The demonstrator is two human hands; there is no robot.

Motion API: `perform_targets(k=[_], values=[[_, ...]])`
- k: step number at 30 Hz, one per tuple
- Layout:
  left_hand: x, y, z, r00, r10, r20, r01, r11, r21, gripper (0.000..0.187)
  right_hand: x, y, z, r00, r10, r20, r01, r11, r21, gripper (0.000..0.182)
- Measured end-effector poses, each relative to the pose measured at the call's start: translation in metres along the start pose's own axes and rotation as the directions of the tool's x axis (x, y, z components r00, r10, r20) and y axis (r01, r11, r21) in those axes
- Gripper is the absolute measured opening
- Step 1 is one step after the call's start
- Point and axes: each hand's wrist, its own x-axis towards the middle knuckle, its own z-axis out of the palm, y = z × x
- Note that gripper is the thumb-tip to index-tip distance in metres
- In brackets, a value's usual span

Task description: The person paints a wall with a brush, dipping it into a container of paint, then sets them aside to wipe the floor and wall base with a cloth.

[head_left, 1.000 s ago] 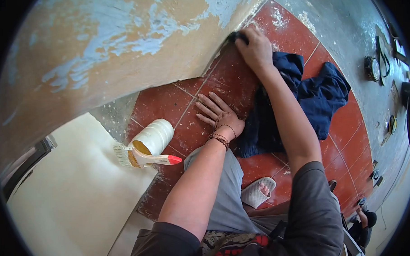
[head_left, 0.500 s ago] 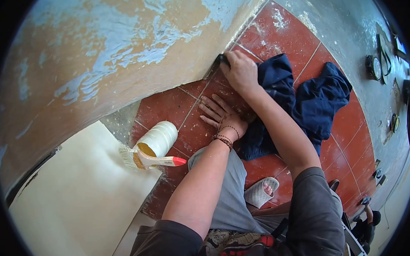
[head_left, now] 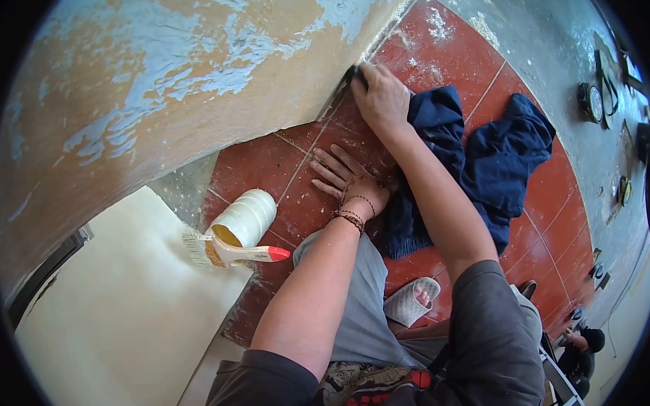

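My right hand (head_left: 384, 101) is closed round a small black tool (head_left: 352, 74), which looks like a scraper. Its tip meets the seam between the wall (head_left: 192, 86) and the red tiled floor (head_left: 262, 158); the fingers hide most of it. My left hand (head_left: 354, 184) lies flat on the tiles with fingers spread, holding nothing. Blue paint flakes and streaks cover part of the tan wall. A dark blue cloth (head_left: 506, 157) lies crumpled beside my right forearm.
Left of my left hand, a white plastic container (head_left: 250, 214) lies on its side. A paintbrush (head_left: 234, 252) with a red-tipped handle rests against it over a white board (head_left: 128, 296). A round black object (head_left: 589, 103) sits on the grey floor. Another person (head_left: 582, 351) is at lower right.
The view has shifted slightly. My right hand keeps hold of the black tool near the wall corner, with little visible movement. My left hand stays flat on the tiles.
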Motion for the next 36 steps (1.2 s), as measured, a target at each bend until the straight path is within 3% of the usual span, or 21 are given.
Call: perform_targets(k=[1, 4, 5, 6, 8, 9, 10, 12, 17, 21, 25, 28, 30, 32, 36], values=[[0.000, 0.001, -0.001, 1.000, -0.003, -0.004, 0.003, 1.000, -0.005, 0.145, -0.009, 0.002, -0.005, 0.990, -0.078, 0.118, 0.071, 0.996, 0.061, 0.021], [0.002, 0.000, 0.003, 1.000, 0.002, -0.018, -0.003, 0.999, -0.034, 0.148, -0.019, -0.001, -0.025, 0.989, -0.075, 0.130, 0.069, 0.996, 0.050, 0.020], [0.001, 0.000, 0.002, 1.000, 0.002, -0.019, -0.003, 0.999, -0.037, 0.148, -0.017, 0.001, -0.027, 0.995, -0.059, 0.079, 0.042, 0.979, 0.202, 0.019], [0.000, 0.001, 0.001, 1.000, 0.000, -0.018, 0.000, 0.999, -0.040, 0.149, -0.017, 0.004, -0.031, 0.995, -0.062, 0.079, 0.045, 0.978, 0.202, 0.019], [-0.001, 0.001, -0.002, 1.000, -0.003, -0.016, 0.002, 0.999, -0.041, 0.149, -0.020, 0.009, -0.042, 0.927, -0.333, 0.171, 0.297, 0.932, 0.206, 0.029], [0.000, 0.002, -0.004, 1.000, 0.003, 0.014, -0.002, 1.000, -0.016, 0.147, -0.021, 0.017, -0.038, 0.908, -0.374, 0.192, 0.353, 0.926, 0.136, 0.036], [-0.002, 0.001, -0.005, 0.999, 0.005, 0.050, -0.006, 1.000, 0.009, 0.145, -0.026, 0.020, -0.037, 0.907, -0.372, 0.197, 0.350, 0.926, 0.139, 0.036], [0.000, 0.000, -0.005, 0.999, 0.015, 0.040, -0.015, 1.000, -0.001, 0.145, -0.026, 0.011, -0.048, 0.935, -0.350, 0.054, 0.353, 0.930, -0.099, 0.034], [0.001, -0.001, 0.001, 0.999, 0.046, 0.018, -0.045, 0.997, -0.058, 0.144, -0.041, -0.003, -0.048, 0.944, -0.326, 0.043, 0.329, 0.935, -0.134, 0.031], [0.001, -0.001, 0.006, 0.998, 0.043, -0.039, -0.043, 0.999, -0.009, 0.141, -0.038, -0.002, -0.018, 0.958, -0.282, -0.047, 0.278, 0.958, -0.067, 0.015], [0.004, -0.002, 0.016, 0.990, 0.046, -0.131, -0.051, 0.998, -0.029, 0.131, -0.035, -0.007, 0.000, 0.956, -0.289, -0.039, 0.291, 0.955, 0.059, 0.017], [0.001, 0.001, 0.004, 0.999, 0.010, -0.042, -0.010, 1.000, -0.014, 0.126, -0.017, -0.005, 0.006, 0.980, -0.155, -0.127, 0.171, 0.978, 0.123, 0.020], [-0.001, 0.002, -0.003, 1.000, 0.009, -0.009, -0.009, 1.000, -0.017, 0.125, -0.011, -0.005, 0.008, 0.988, -0.102, -0.117, 0.110, 0.992, 0.069, 0.021], [0.000, 0.001, -0.003, 1.000, 0.014, 0.020, -0.013, 1.000, -0.017, 0.124, -0.014, -0.011, 0.009, 0.976, -0.140, -0.166, 0.118, 0.984, -0.137, 0.022], [-0.004, 0.002, -0.008, 1.000, 0.006, 0.011, -0.007, 0.999, 0.036, 0.121, -0.018, -0.005, 0.012, 0.982, -0.182, -0.044, 0.180, 0.983, -0.040, 0.021]])
